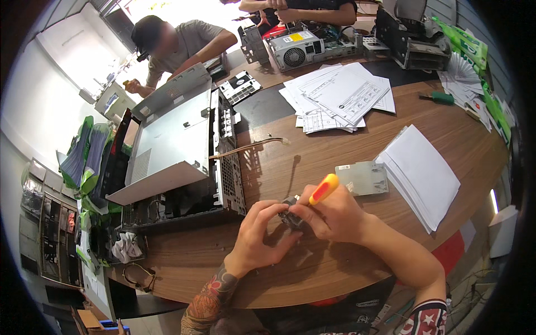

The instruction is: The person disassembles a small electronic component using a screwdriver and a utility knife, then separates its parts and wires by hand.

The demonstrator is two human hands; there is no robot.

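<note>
My left hand [262, 234] grips a small dark metal part [292, 220] on the wooden table [321, 268], its fingers curled over the part's edge. My right hand [340, 218] is closed around a yellow and red screwdriver [324, 188], with its fingertips also at the small part; the tool's tip is hidden. Just behind my right hand lies a thin metal plate [363, 177]. To my left is an open computer case [229, 190] with a large metal panel [167, 139] resting on it and a cable [257, 144] trailing out over the table.
Paper stacks [419, 178] [335, 92] lie right and at the back, near a green-handled tool [443, 98]. Computer units [296, 53] [407, 44] and a drive bracket [240, 86] fill the far side. Two co-workers [184, 53] [324, 14] work there. Green bundles [84, 151] sit at far left.
</note>
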